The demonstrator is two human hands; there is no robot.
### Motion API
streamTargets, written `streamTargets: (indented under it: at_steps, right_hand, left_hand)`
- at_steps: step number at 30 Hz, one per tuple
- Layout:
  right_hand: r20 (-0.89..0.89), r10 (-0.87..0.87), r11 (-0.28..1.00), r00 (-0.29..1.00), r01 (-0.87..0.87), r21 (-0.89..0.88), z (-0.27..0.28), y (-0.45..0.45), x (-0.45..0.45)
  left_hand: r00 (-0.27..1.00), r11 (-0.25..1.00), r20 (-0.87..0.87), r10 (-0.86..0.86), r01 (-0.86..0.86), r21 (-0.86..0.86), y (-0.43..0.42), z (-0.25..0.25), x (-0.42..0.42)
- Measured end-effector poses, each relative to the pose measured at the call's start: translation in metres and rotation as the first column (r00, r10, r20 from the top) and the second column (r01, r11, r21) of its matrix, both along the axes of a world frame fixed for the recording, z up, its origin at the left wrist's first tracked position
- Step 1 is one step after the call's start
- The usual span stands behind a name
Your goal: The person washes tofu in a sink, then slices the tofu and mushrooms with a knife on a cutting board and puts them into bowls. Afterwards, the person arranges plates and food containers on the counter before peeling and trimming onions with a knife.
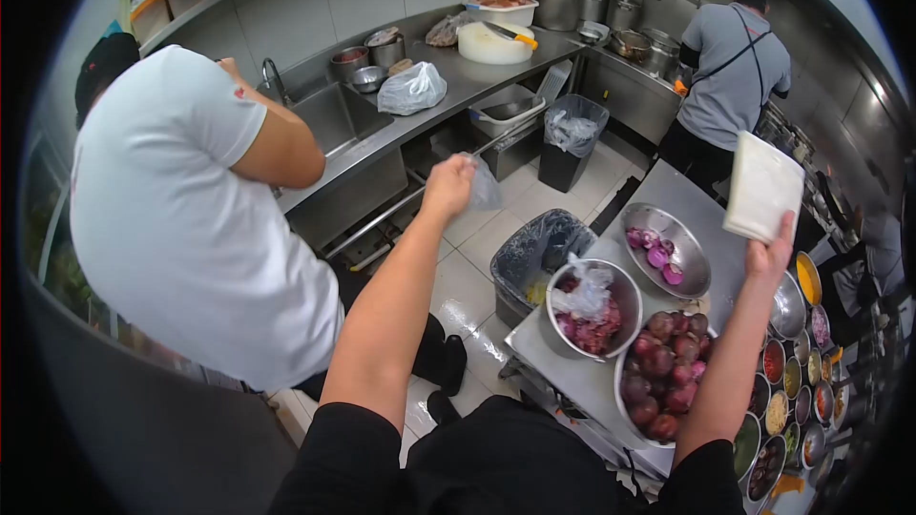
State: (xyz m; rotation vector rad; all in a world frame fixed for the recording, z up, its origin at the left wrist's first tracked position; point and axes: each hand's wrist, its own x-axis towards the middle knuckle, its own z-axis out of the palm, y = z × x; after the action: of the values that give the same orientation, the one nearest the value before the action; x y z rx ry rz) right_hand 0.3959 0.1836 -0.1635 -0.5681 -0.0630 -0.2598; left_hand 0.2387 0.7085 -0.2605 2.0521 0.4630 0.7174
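My left hand (450, 187) is stretched out over the floor, fingers closed on a clear plastic bag (485, 189) that hangs down. At the right, my right hand (771, 250) grips the lower edge of a white cutting board (763, 189), held up and tilted above the steel table (563, 377). Below it on the table is a steel bowl (701, 262) with peeled red onions (656, 253). Beside that stands a steel pot (611, 351) of onion pieces with a crumpled plastic bag on top. Unpeeled red onions (668, 362) fill a large bowl near my right forearm.
A lined bin (510, 253) stands against the table, another bin (572, 148) farther back. One person (191, 200) leans over the sink at left; another (730, 67) works at the back right. Several ingredient containers (778, 410) line the right side. A knife (510, 33) lies on a round board.
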Motion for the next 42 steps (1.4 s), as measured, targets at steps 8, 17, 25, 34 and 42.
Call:
streamTargets:
  at_steps: [8, 17, 25, 34, 42]
  right_hand:
    - [-0.022, -0.314, 0.948, 0.949, 0.312, -0.065, -0.004, -0.045, -0.052]
    - [-0.027, -0.524, 0.848, 0.851, 0.518, -0.112, 0.009, -0.042, -0.091]
    - [0.056, -0.32, 0.937, 0.946, 0.324, -0.132, 0.013, 0.03, -0.022]
    - [-0.073, 0.045, 0.985, 0.996, -0.056, -0.164, 0.02, 0.161, 0.089]
    - [-0.06, 0.3, 0.925, 0.952, -0.305, -0.226, -0.005, 0.455, 0.135]
  left_hand:
    - [0.82, 0.98, -0.564, -0.096, 0.176, 0.089, 0.063, -0.074, 0.025]
    - [0.64, 0.79, -0.664, -0.387, 0.602, 0.119, 0.015, -0.102, 0.112]
    - [0.341, 0.611, -0.816, -0.466, 0.791, -0.019, -0.065, -0.095, 0.165]
    - [0.632, 0.772, -0.621, -0.463, 0.632, 0.067, 0.14, -0.086, 0.166]
    - [0.743, 0.917, -0.604, 0.288, -0.033, 0.397, 0.484, -0.054, 0.088]
